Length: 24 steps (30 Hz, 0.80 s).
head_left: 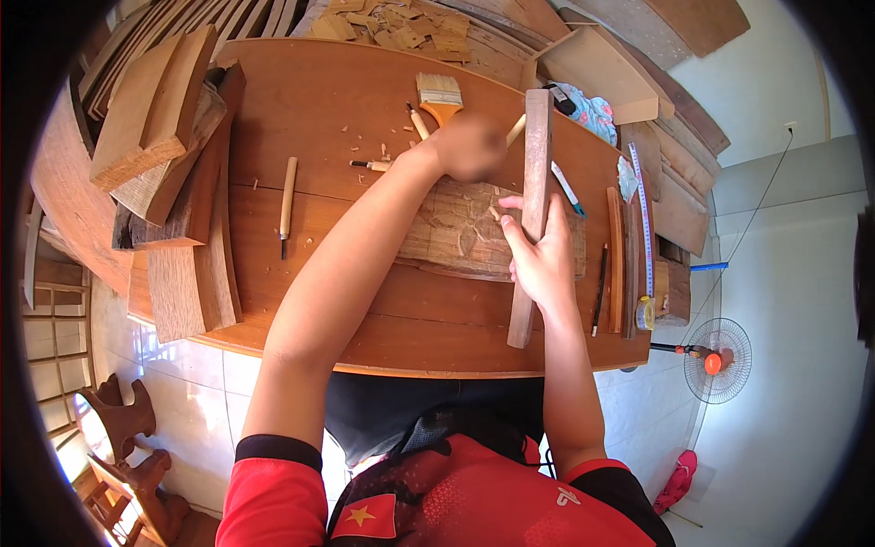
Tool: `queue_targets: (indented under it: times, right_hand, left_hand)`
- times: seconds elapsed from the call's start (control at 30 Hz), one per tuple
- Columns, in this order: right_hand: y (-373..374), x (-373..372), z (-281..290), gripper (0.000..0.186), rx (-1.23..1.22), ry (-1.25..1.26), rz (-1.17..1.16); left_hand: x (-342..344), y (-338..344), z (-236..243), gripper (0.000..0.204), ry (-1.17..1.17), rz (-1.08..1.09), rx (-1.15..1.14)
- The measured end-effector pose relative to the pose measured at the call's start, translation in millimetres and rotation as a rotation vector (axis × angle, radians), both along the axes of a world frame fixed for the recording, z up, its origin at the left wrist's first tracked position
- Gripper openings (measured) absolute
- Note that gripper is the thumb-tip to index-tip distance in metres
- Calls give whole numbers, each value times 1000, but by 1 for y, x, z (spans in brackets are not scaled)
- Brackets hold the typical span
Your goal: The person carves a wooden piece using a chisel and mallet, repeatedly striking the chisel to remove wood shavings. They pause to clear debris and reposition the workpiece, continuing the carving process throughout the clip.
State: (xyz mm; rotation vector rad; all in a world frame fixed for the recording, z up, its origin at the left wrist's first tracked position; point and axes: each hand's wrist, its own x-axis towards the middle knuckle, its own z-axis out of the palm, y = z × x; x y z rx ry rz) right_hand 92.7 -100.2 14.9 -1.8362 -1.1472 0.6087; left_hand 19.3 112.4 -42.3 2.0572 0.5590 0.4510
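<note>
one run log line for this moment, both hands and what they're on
left hand: blurred, above carved wood panel | right hand: grips long wooden stick over panel | nearby: paintbrush, chisel on workbench

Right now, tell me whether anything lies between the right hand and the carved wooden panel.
Yes: the long wooden stick. The right hand grips it, and it lies across the carved wooden panel, so the stick sits between palm and panel. The blurred left hand is at the panel's upper edge.

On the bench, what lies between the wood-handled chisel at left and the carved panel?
In the head view, the person's left forearm crosses the gap between the chisel and the carved panel; otherwise only bare benchtop shows there.
</note>
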Motion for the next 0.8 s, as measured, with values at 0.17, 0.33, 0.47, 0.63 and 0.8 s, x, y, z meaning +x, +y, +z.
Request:
queue_targets:
  times: [0.17, 0.33, 0.47, 0.63, 0.8]
  right_hand:
    - [14, 9, -11, 24, -2, -139, 24]
    - [24, 4, 6, 31, -138, -302, 27]
    - [26, -9, 6, 32, -139, -471, -43]
    - [26, -11, -9, 31, -92, -468, -153]
    - [26, -31, 2, 29, -194, -515, -209]
  left_hand:
    - [-1, 1, 1, 26, -3, -2, 4]
    - [2, 0, -1, 26, -9, 3, 42]
    - [0, 2, -5, 31, -21, 40, 73]
    - [1, 0, -1, 32, 3, 30, 32]
    - [-4, -6, 3, 30, 9, 37, 30]
